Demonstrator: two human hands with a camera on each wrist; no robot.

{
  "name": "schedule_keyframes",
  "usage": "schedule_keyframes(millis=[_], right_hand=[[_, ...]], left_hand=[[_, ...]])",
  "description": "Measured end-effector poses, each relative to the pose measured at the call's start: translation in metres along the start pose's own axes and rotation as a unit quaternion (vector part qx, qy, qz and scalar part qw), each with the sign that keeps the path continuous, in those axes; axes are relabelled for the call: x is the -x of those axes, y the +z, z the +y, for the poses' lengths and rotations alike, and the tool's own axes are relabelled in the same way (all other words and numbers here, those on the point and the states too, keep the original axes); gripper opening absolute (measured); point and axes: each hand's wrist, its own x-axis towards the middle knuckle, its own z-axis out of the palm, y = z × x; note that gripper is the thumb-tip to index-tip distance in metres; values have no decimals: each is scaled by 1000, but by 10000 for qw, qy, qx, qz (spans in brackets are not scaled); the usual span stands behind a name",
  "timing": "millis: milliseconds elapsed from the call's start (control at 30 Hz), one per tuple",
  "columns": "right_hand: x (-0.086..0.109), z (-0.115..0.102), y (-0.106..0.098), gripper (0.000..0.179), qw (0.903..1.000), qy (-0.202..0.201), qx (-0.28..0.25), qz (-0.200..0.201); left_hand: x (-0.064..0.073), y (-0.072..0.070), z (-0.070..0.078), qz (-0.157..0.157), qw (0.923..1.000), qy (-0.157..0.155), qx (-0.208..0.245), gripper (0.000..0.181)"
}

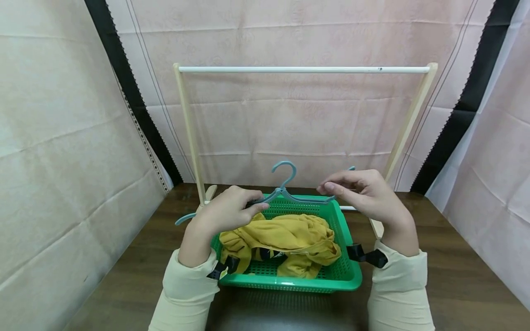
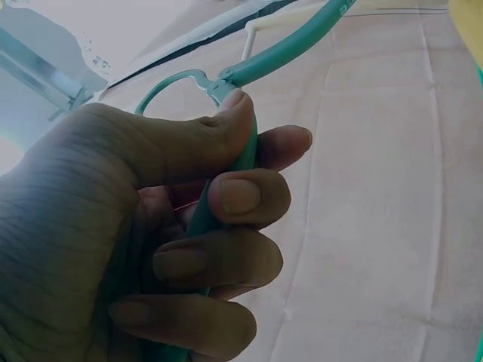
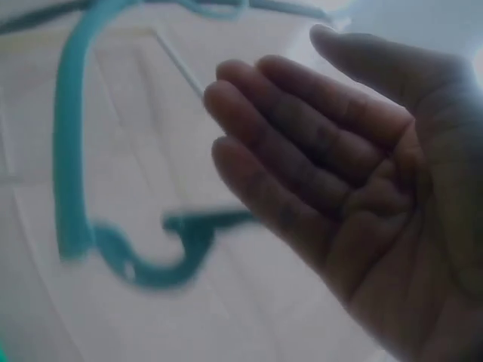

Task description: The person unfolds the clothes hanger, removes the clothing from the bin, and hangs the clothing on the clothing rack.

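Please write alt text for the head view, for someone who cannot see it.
A person's left hand grips a blue hanger near a green basket of yellow fabric; the right hand is by the hanger's other end. Behind stands a white rack.

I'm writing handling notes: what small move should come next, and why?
Probably lower the right hand to the yellow cloth: the left hand grips the hanger, the right is open, and the cloth lies in the green basket.

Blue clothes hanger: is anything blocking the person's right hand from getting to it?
Nothing visible does. The left hand grips the blue clothes hanger; the right hand, fingers extended, is beside the hanger's other side, and no object shows between them.
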Motion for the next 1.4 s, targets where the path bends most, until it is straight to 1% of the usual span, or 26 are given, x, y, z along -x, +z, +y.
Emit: schedule_keyframes(millis=[67,133,300,433,533,633,767,933,1400], right_hand=[[-4,-3,5,27,9998,-100,153,-97],[-7,-4,8,27,9994,-104,304,-106],[-8,-3,11,21,9971,270,710,-61],[-8,0,12,16,9912,543,1207,-41],[-8,3,13,15,9864,750,1461,-70],[-7,4,14,14,9835,914,1554,-114],[-5,4,12,14,9822,916,1636,-82],[-3,5,8,15,9811,912,1704,-19],[0,7,2,16,9809,1066,1624,-32]], left_hand=[[0,2,2,-19,10000,-9,-31,20],[-1,2,4,-5,10000,1,-76,22],[-3,4,8,-3,9998,52,-184,22],[-4,5,9,43,9994,200,-283,23],[-4,5,9,105,9989,301,-339,26],[-2,5,10,134,9988,295,-355,27],[1,3,10,227,9988,301,-311,23],[1,1,10,399,9978,434,-291,22],[0,0,5,505,9969,512,-308,18]])
